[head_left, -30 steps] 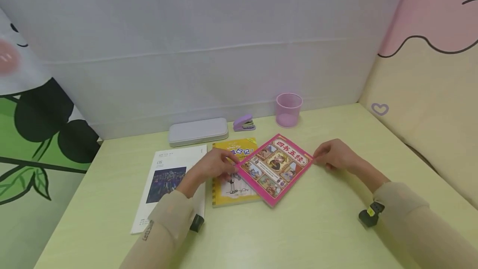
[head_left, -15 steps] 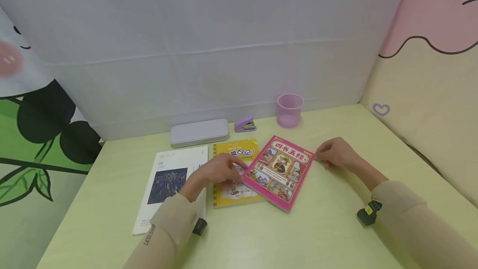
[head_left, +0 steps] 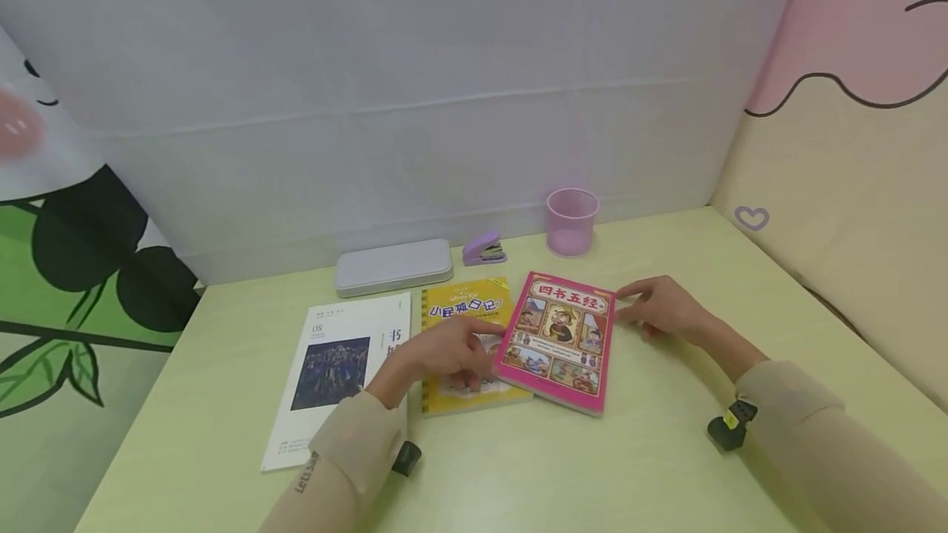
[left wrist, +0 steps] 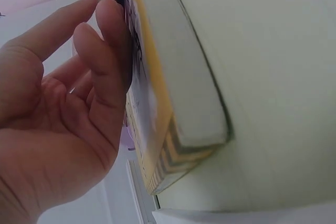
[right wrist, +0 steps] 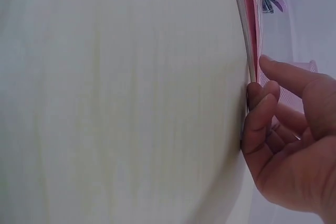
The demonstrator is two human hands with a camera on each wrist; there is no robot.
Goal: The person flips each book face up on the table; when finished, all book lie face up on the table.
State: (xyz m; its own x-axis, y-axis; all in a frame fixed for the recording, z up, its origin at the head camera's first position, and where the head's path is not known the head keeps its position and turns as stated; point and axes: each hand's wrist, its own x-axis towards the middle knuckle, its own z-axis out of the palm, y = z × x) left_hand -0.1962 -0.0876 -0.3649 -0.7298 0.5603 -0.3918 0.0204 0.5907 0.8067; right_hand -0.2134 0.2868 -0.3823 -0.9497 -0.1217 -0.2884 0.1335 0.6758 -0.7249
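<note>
A pink comic-style book [head_left: 560, 327] lies slightly turned, its left part overlapping a yellow book [head_left: 467, 401]. My left hand [head_left: 449, 349] pinches the pink book's left edge, close over the yellow cover. In the left wrist view, the fingertips [left wrist: 107, 17] meet at the pink book's edge, beside the thick page block of the yellow book [left wrist: 181, 66]. At the upper right edge of the pink book, my right hand [head_left: 662, 307] pinches near the corner. The right wrist view has the pink book's edge [right wrist: 252, 30] running in between the digits of the right hand [right wrist: 289, 135].
A white magazine [head_left: 333, 377] lies on the left, partly under the left forearm. Along the back stand a pale pencil case [head_left: 394, 266], a purple stapler [head_left: 484, 248] and a pink mesh cup [head_left: 572, 223]. A draped white cloth [head_left: 415, 105] rises behind the table.
The pink book has turned counterclockwise, its lower end swinging right and its title coming closer to level. The left hand has moved right with it; the right hand has stayed nearly in place.
</note>
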